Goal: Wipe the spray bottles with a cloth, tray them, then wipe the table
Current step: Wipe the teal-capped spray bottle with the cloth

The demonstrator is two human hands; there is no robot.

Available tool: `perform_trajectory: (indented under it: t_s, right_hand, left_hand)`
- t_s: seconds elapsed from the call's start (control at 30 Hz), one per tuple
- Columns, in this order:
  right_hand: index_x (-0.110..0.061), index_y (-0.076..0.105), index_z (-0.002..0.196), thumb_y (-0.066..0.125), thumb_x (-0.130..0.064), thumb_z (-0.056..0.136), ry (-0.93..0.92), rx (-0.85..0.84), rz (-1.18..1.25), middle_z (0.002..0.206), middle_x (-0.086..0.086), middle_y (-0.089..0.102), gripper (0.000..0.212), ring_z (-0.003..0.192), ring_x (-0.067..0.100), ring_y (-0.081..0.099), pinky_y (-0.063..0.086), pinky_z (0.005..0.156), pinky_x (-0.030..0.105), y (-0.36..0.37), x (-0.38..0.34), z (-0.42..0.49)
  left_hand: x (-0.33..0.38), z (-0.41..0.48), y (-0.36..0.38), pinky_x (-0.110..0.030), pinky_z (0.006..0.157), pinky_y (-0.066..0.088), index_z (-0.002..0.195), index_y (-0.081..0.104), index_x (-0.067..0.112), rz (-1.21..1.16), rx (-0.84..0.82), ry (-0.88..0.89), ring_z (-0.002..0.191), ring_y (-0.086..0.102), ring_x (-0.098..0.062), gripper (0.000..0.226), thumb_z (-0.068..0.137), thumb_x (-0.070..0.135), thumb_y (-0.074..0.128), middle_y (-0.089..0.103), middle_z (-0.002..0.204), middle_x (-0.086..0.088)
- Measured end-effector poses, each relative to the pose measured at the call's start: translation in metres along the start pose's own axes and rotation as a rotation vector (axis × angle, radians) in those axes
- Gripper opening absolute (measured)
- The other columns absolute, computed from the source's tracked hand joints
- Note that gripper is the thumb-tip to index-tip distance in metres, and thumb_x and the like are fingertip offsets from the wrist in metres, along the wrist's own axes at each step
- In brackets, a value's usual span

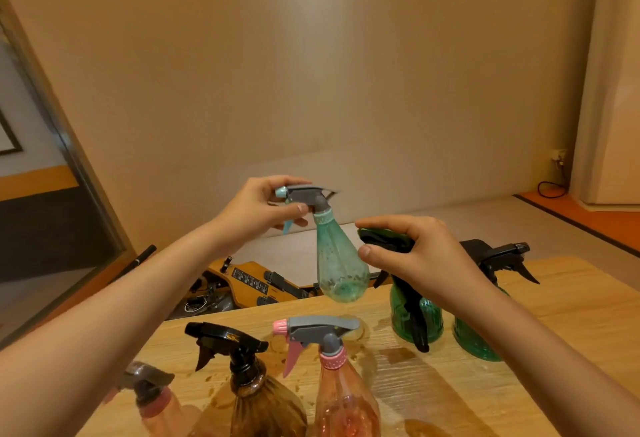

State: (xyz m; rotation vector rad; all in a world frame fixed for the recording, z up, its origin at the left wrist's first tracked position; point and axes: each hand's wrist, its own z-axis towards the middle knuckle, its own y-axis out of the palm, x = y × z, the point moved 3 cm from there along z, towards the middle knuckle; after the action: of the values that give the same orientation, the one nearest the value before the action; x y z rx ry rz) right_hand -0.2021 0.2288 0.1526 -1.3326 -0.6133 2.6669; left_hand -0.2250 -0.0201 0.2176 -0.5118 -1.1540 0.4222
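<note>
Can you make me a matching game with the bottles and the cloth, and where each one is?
Things:
1. teal bottle
2. dark cloth
3. brown bottle
4. green bottles

Places:
A. gripped in the right hand
B. standing at the far right of the table
C. held up in the air by the left hand
D. standing on the table's near side

Pairs: 1-C, 2-A, 3-D, 4-B
</note>
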Motion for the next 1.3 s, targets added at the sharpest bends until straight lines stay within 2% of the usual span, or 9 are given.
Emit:
perform_trajectory:
  t_s: [0.13,0.3,0.6,0.73,0.9,1.0,1.13,1.2,1.3]
  right_hand:
    - [-0.035,0.073,0.122,0.078,-0.025,0.088,-0.034,0.017,0.008,0.109,-0.025,0.072,0.036,0.102,-0.015,0.063,0.048,0.082,0.003,-0.003,-0.013,0.005]
    - [-0.039,0.072,0.120,0.079,-0.028,0.086,-0.110,0.085,-0.012,0.109,-0.027,0.071,0.036,0.106,-0.013,0.063,0.048,0.085,0.004,-0.017,-0.039,0.009]
    - [-0.039,0.072,0.119,0.077,-0.030,0.082,-0.168,0.091,0.068,0.109,-0.030,0.072,0.039,0.105,-0.008,0.067,0.052,0.080,0.010,-0.039,-0.073,-0.023]
    - [-0.038,0.071,0.120,0.079,-0.029,0.076,-0.099,0.119,0.185,0.110,-0.028,0.073,0.045,0.107,-0.008,0.066,0.049,0.081,0.006,-0.038,-0.064,-0.062]
    - [-0.055,0.068,0.117,0.087,-0.035,0.066,0.040,0.139,0.276,0.115,-0.026,0.072,0.058,0.109,-0.005,0.067,0.051,0.080,0.008,-0.030,-0.050,-0.109]
    - [-0.050,0.074,0.110,0.082,-0.024,0.064,0.166,0.160,0.396,0.107,-0.014,0.077,0.053,0.099,0.006,0.074,0.057,0.073,0.016,-0.026,-0.038,-0.127]
    - [-0.038,0.077,0.105,0.088,-0.029,0.056,0.330,0.134,0.512,0.099,0.003,0.078,0.051,0.085,0.022,0.076,0.059,0.066,0.027,-0.016,-0.026,-0.141]
    - [-0.036,0.077,0.103,0.088,-0.030,0.053,0.367,0.154,0.557,0.097,0.007,0.078,0.052,0.080,0.024,0.075,0.059,0.063,0.029,-0.013,-0.021,-0.144]
    - [-0.034,0.077,0.104,0.087,-0.030,0.054,0.394,0.206,0.617,0.098,0.011,0.077,0.052,0.078,0.026,0.073,0.060,0.064,0.033,-0.011,-0.017,-0.143]
  left_hand:
    - [0.026,-0.013,-0.022,-0.040,0.086,0.062,0.125,0.066,0.016,-0.116,0.098,0.084,0.093,0.078,-0.027,0.034,0.093,0.006,0.071,0.079,0.109,-0.006]
    - [0.066,-0.029,-0.031,-0.028,0.078,0.061,0.121,0.065,0.013,-0.278,0.092,0.173,0.091,0.078,-0.028,0.038,0.083,0.012,0.071,0.079,0.105,-0.009]
    - [0.104,-0.057,0.008,-0.039,0.077,0.064,0.120,0.062,0.006,-0.410,0.020,0.240,0.091,0.077,-0.032,0.037,0.083,0.008,0.070,0.077,0.105,-0.017]
    - [0.108,-0.079,0.037,-0.032,0.072,0.063,0.120,0.063,0.008,-0.386,0.021,0.198,0.084,0.078,-0.028,0.032,0.089,0.002,0.070,0.078,0.099,-0.017]
    - [0.098,-0.105,0.081,-0.029,0.069,0.062,0.119,0.065,0.014,-0.384,0.029,0.115,0.078,0.078,-0.025,0.029,0.094,0.002,0.070,0.079,0.095,-0.013]
    - [0.087,-0.116,0.100,-0.027,0.069,0.062,0.119,0.066,0.022,-0.377,0.034,0.081,0.077,0.078,-0.023,0.031,0.092,0.007,0.073,0.080,0.097,-0.006]
    - [0.074,-0.122,0.117,-0.031,0.073,0.063,0.128,0.061,0.031,-0.381,0.031,0.014,0.077,0.078,-0.023,0.044,0.092,0.012,0.075,0.080,0.098,-0.001]
    - [0.068,-0.125,0.121,-0.034,0.080,0.063,0.136,0.056,0.039,-0.374,0.045,0.005,0.087,0.078,-0.020,0.054,0.091,0.018,0.077,0.079,0.106,0.003]
    - [0.063,-0.135,0.127,-0.017,0.076,0.057,0.141,0.049,0.048,-0.419,0.071,0.011,0.107,0.072,-0.004,0.069,0.086,0.021,0.080,0.068,0.119,0.017]
